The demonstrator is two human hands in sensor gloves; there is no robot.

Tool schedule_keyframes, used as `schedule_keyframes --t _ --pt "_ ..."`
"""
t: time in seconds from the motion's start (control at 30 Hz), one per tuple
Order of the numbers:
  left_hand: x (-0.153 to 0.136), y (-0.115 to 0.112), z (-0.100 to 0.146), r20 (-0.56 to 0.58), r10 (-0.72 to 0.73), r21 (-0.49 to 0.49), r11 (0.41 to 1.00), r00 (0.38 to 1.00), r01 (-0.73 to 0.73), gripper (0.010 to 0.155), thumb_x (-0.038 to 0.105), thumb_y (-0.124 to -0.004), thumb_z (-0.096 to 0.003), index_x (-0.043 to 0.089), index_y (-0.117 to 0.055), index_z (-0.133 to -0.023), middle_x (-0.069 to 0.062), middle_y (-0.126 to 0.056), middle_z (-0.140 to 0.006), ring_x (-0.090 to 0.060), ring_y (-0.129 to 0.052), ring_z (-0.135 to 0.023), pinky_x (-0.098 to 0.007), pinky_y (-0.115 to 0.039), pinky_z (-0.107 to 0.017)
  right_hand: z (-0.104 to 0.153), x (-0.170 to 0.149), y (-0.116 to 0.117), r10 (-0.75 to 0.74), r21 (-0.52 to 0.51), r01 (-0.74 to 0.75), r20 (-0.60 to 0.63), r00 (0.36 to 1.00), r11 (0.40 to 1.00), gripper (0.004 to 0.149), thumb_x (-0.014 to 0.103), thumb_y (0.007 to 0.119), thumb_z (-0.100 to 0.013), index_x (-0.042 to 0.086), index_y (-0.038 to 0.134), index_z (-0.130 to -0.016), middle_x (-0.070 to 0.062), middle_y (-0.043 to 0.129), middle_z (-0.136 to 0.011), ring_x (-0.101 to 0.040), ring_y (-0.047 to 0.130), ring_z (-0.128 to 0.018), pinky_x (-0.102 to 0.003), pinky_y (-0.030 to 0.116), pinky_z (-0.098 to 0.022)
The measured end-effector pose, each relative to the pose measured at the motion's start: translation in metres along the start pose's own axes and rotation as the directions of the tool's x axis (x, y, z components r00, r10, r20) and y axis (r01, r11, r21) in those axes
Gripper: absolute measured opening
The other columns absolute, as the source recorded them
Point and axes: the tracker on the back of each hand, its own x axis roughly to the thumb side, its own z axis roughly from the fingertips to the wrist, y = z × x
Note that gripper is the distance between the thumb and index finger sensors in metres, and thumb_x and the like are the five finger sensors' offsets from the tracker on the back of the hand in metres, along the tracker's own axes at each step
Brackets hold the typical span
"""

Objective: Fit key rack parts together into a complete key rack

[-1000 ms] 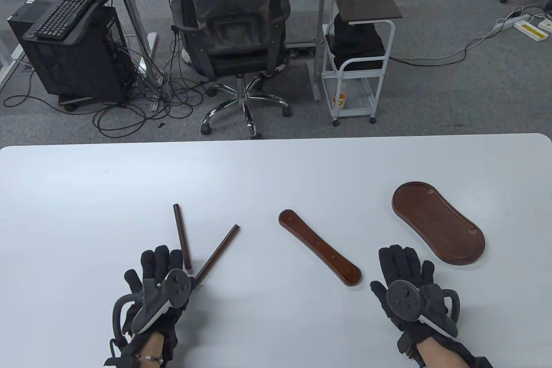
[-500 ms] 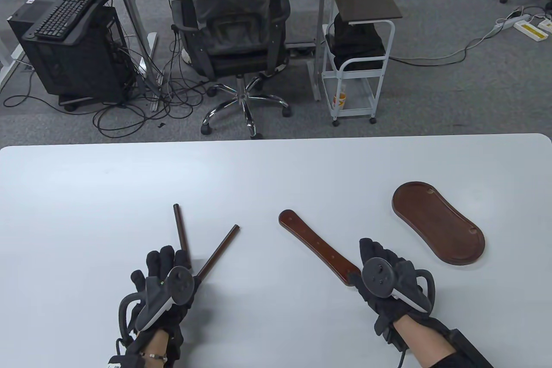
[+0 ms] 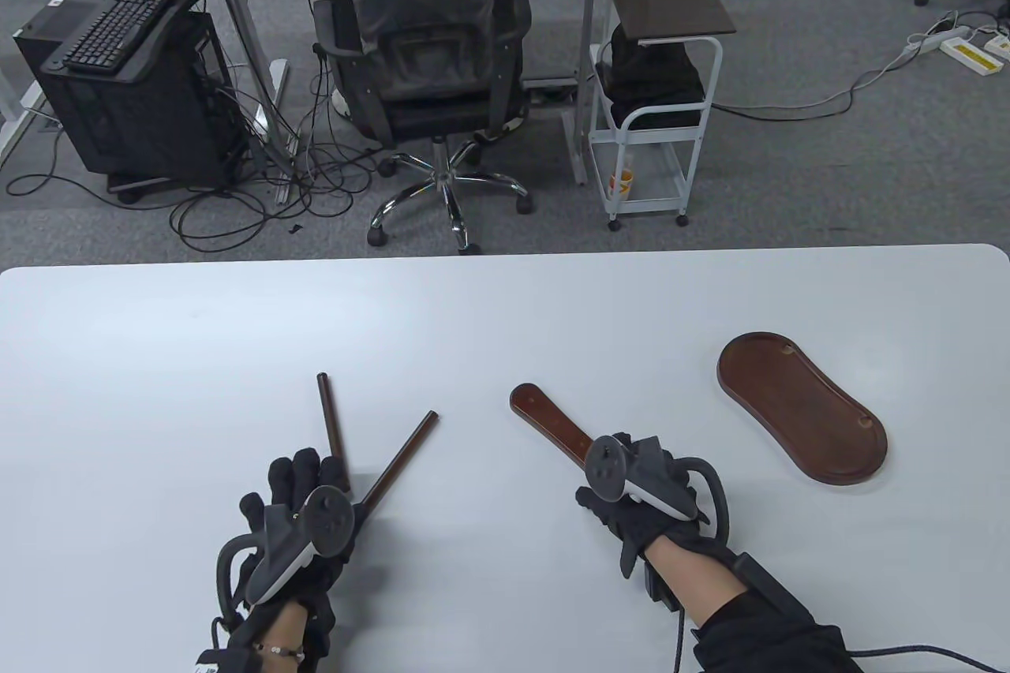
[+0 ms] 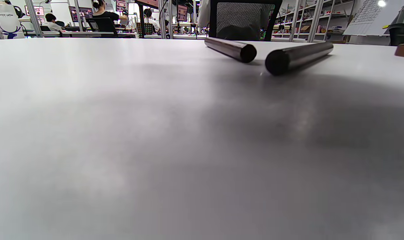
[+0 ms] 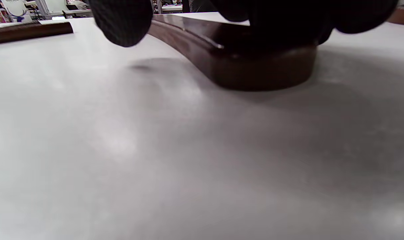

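Two dark wooden rods lie on the white table, one nearly upright, one slanted; their near ends show in the left wrist view. My left hand lies flat over those near ends and holds nothing. A narrow wooden bar with holes lies slanted at the middle. My right hand covers its near end; in the right wrist view the fingers rest on top of the bar, which lies flat, and the thumb hangs beside it. The oblong wooden base lies to the right.
An office chair and a small white cart stand beyond the table's far edge. One rod also shows at the upper left of the right wrist view.
My right hand has moved left from beside the base onto the near end of the bar. My left hand shifted slightly forward over the rod ends. The parts have not moved.
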Motion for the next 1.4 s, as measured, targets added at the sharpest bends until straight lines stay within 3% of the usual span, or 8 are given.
schedule_keyframes --t 0.1,0.23,0.47,0.83,1.0,1.13,1.23,1.4 --pt "0.000 -0.001 0.000 0.003 0.005 -0.007 1.000 1.000 -0.005 0.070 0.059 -0.045 -0.0565 0.030 -0.022 -0.116 -0.004 -0.008 -0.125 -0.036 -0.012 -0.114 -0.068 -0.022 -0.077 0.001 0.003 0.004 0.067 -0.037 -0.066 0.003 0.998 0.997 0.074 0.050 0.071 -0.055 -0.002 0.059 -0.106 -0.029 0.070 -0.098 -0.053 0.074 -0.075 -0.064 0.068 -0.052" --pt "0.001 -0.001 -0.001 0.007 0.007 -0.015 1.000 1.000 -0.007 0.070 0.059 -0.045 -0.0565 0.030 -0.022 -0.116 -0.004 -0.009 -0.125 -0.036 -0.012 -0.114 -0.068 -0.022 -0.077 0.002 0.003 0.006 0.049 -0.076 -0.050 -0.008 0.999 0.996 0.066 0.045 0.072 -0.055 -0.001 0.065 -0.102 -0.027 0.075 -0.093 -0.051 0.078 -0.071 -0.062 0.070 -0.050" --pt "0.002 -0.001 -0.001 0.008 0.007 -0.019 1.000 1.000 -0.006 0.070 0.059 -0.045 -0.0565 0.030 -0.022 -0.116 -0.004 -0.009 -0.125 -0.035 -0.012 -0.114 -0.068 -0.022 -0.077 0.003 0.001 0.006 0.029 -0.050 -0.029 -0.015 0.999 0.998 0.065 0.043 0.069 -0.058 -0.003 0.060 -0.102 -0.029 0.070 -0.095 -0.054 0.073 -0.075 -0.065 0.068 -0.052" --pt "0.002 -0.003 -0.001 0.014 0.006 -0.031 0.999 1.000 -0.006 0.070 0.059 -0.045 -0.0567 0.030 -0.023 -0.116 -0.004 -0.009 -0.125 -0.035 -0.012 -0.114 -0.067 -0.022 -0.077 0.029 -0.028 0.004 -0.137 -0.138 0.134 -0.015 0.990 0.981 0.064 0.040 0.060 -0.059 -0.006 0.051 -0.101 -0.033 0.069 -0.092 -0.050 0.078 -0.069 -0.063 0.071 -0.048" --pt "0.002 -0.003 -0.001 0.011 0.004 -0.036 0.999 1.000 -0.004 0.070 0.059 -0.045 -0.0565 0.030 -0.023 -0.116 -0.004 -0.009 -0.125 -0.036 -0.012 -0.114 -0.067 -0.022 -0.077 0.055 -0.057 -0.006 -0.328 -0.179 0.322 -0.005 0.945 0.930 0.062 0.040 0.059 -0.060 -0.005 0.056 -0.102 -0.032 0.074 -0.091 -0.048 0.081 -0.065 -0.060 0.074 -0.044" --pt "0.001 -0.003 0.000 0.006 0.000 -0.037 0.999 1.000 0.001 0.070 0.059 -0.045 -0.0565 0.030 -0.023 -0.116 -0.004 -0.009 -0.125 -0.036 -0.012 -0.114 -0.067 -0.022 -0.077 0.076 -0.077 -0.014 -0.435 -0.230 0.427 0.018 0.900 0.874 0.062 0.046 0.062 -0.058 -0.001 0.066 -0.098 -0.027 0.084 -0.084 -0.041 0.091 -0.053 -0.050 0.083 -0.031" --pt "-0.001 -0.003 0.000 -0.001 0.002 -0.036 0.999 1.000 -0.002 0.070 0.059 -0.045 -0.0565 0.030 -0.023 -0.116 -0.004 -0.010 -0.125 -0.036 -0.013 -0.114 -0.067 -0.023 -0.077 0.090 -0.088 -0.017 -0.528 -0.253 0.514 0.017 0.849 0.819 0.063 0.049 0.065 -0.057 0.000 0.070 -0.097 -0.024 0.088 -0.082 -0.039 0.095 -0.048 -0.047 0.087 -0.024" --pt "-0.003 -0.003 0.000 -0.011 -0.001 -0.039 0.999 1.000 0.001 0.070 0.059 -0.045 -0.0565 0.030 -0.024 -0.116 -0.004 -0.010 -0.125 -0.036 -0.013 -0.114 -0.067 -0.023 -0.077 0.098 -0.102 -0.011 -0.711 -0.226 0.691 -0.007 0.704 0.687 0.067 0.052 0.073 -0.053 0.001 0.071 -0.096 -0.022 0.089 -0.081 -0.038 0.096 -0.047 -0.046 0.089 -0.022"
